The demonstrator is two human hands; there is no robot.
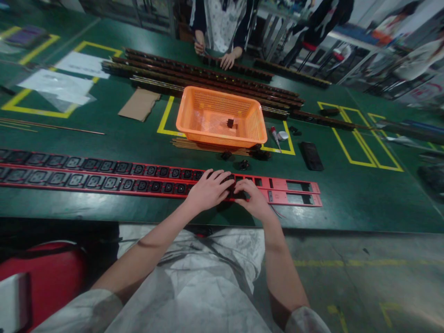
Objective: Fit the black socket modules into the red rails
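Two long red strips (294, 185) lie side by side along the near edge of the table, fitted with rows of black power sockets (93, 181). Across the strips rests my left hand (210, 188), palm down with its fingers stretched out over the sockets. Just to its right, my right hand (255, 199) is curled, thumb and fingers closed around a small dark piece that looks like a black socket; the fingers partly cover it. Right of my hands, the strips show open rectangular cut-outs. Thin wires (276, 212) poke out at the near edge below them.
An orange basket (222, 137) with a small black part (230, 123) stands beyond the strips. Thin rods, loose black parts (243, 164), a screwdriver (275, 135) and a black phone-like object (311, 156) lie nearby. Behind are cardboard (138, 103), long dark strips and a co-worker's hands (228, 60).
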